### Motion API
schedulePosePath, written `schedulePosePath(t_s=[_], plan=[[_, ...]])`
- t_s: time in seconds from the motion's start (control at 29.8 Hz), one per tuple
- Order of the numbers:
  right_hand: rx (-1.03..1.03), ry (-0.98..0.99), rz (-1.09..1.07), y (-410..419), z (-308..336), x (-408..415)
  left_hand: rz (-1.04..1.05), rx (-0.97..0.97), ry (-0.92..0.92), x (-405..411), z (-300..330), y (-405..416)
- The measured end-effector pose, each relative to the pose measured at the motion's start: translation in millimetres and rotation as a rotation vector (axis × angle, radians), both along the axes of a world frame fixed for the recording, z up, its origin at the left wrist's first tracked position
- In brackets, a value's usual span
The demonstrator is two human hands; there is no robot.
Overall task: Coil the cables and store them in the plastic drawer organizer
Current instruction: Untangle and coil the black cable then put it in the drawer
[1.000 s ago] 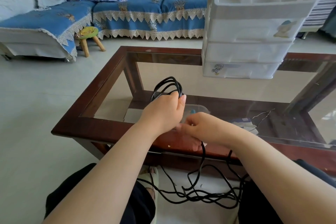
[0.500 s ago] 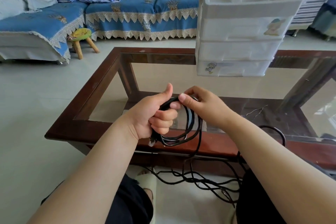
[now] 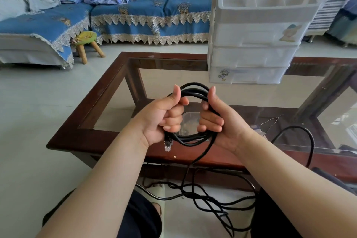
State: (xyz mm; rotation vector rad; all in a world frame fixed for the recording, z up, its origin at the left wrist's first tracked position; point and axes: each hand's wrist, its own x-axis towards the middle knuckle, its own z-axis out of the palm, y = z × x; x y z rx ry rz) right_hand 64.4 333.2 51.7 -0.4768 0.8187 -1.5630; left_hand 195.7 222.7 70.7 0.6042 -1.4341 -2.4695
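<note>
A black cable [image 3: 194,88] is wound into a small coil above the near edge of the table. My left hand [image 3: 164,118] grips the coil's left side, thumb up. My right hand [image 3: 216,118] grips its right side. A clear plug hangs from the coil below my left hand. The rest of the cable lies loose and tangled on the floor [image 3: 212,199] between my knees, with one loop rising at the right. The white plastic drawer organizer [image 3: 253,33] stands on the far right of the table, its drawers shut and its top tray open.
The glass-topped table with a dark wooden frame [image 3: 92,137] is right in front of me. A blue-covered sofa [image 3: 150,13] runs along the back, with a small green stool [image 3: 87,44] before it. A clear container shows under the glass.
Both hands have lifted the coil slightly and turned it face-on. My right hand has shifted from pinching the cable at the top to gripping the coil's right side.
</note>
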Motion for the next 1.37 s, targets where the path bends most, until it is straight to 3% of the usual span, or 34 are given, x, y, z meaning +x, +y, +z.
schedulePosePath(t_s=[0.3,0.44,0.5,0.67,0.87,0.97,1.07,1.14,1.27,1.37], plan=[[0.046,0.029,-0.032,-1,1,-3,0.098,0.069,-0.024,-5,3,22],[0.04,0.12,-0.085,-1,-3,-2,0.039,0.087,-0.013,-4,5,20],[0.06,0.253,-0.116,0,-2,-1,0.016,0.091,-0.001,-2,6,18],[0.123,0.904,-0.233,4,2,-14,-0.013,0.077,-0.002,1,8,11],[0.201,1.292,-0.214,9,-4,-32,-0.066,0.119,0.034,8,7,5],[0.195,1.284,-0.262,7,-8,-36,-0.002,0.122,0.039,8,8,7],[0.152,1.127,-0.226,7,-11,-34,0.096,0.102,0.065,7,11,6],[0.183,1.065,-0.08,9,-17,-25,0.189,0.096,0.122,8,14,3],[0.167,0.697,0.238,18,-37,-2,0.404,0.139,0.222,11,16,-6],[0.168,0.902,0.355,27,-45,2,0.546,0.17,0.279,12,16,-13]])
